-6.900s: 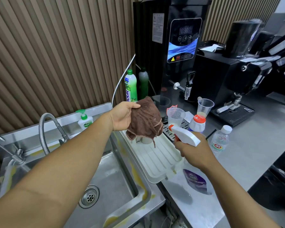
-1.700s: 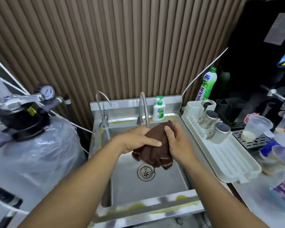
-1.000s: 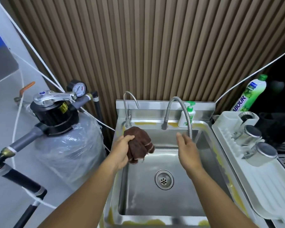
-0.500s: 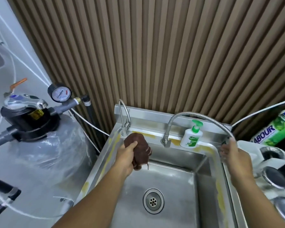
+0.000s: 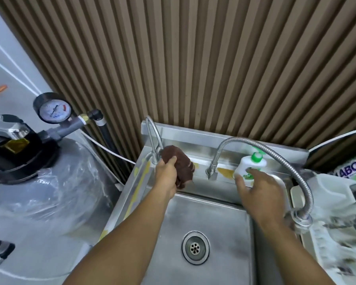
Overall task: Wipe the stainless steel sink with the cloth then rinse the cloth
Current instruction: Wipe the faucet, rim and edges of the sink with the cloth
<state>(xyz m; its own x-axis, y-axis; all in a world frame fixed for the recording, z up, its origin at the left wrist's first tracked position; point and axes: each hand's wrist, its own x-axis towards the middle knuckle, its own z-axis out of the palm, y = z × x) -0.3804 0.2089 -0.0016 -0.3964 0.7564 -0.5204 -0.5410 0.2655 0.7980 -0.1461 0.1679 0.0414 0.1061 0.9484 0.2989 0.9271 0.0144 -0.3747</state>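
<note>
The stainless steel sink is presenting a smooth, brushed rectangular basin, with a round perforated drain sitting in its floor. Both bare forearms are reaching across the basin toward the rear ledge. The left hand is gripping a bunched brown cloth, fingers curled round it, and is holding it at the rear ledge just beside the base of a thin gooseneck tap. Yellow residue is streaking the ledge and the left rim. The right hand is closing round the lower body of a white plastic soap bottle with a green pump. Whether the bottle is resting on the ledge cannot be told. A ribbed metal hose is arching over the bottle to the right rim. Behind, a brown slatted wall is rising. At far left, a round pressure gauge is standing above a tank wrapped in clear film.
</note>
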